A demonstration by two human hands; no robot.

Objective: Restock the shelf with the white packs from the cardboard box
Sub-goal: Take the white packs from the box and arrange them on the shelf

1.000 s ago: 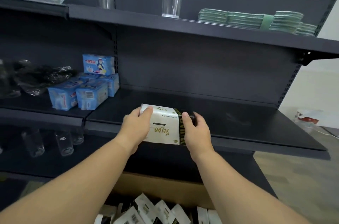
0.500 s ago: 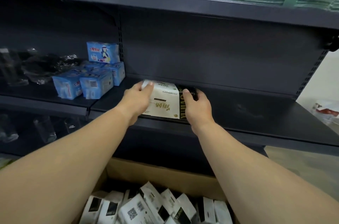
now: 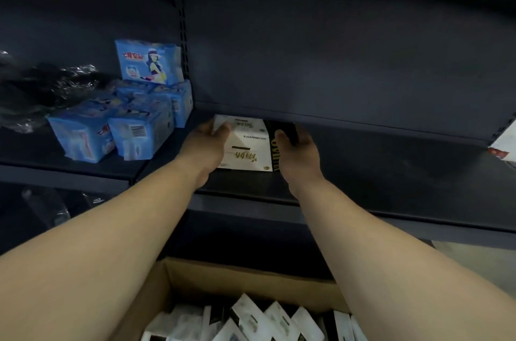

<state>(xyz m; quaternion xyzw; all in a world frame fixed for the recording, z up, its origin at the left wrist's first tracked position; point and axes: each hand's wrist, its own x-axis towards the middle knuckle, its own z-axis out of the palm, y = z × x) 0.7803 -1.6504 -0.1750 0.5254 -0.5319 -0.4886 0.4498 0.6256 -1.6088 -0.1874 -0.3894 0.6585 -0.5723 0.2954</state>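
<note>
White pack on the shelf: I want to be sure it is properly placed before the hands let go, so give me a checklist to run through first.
1. White pack lies on the shelf board, not past its front lip: ok.
2. Far edge pushed to the back panel: looks ok, contact cannot tell.
3. Left hand and right hand each grip an end: ok.
4. Clear of the blue packs to the left: ok, a gap shows.
5. Free shelf space to the right for further packs: ok.
6. More white packs in the cardboard box: ok.
</note>
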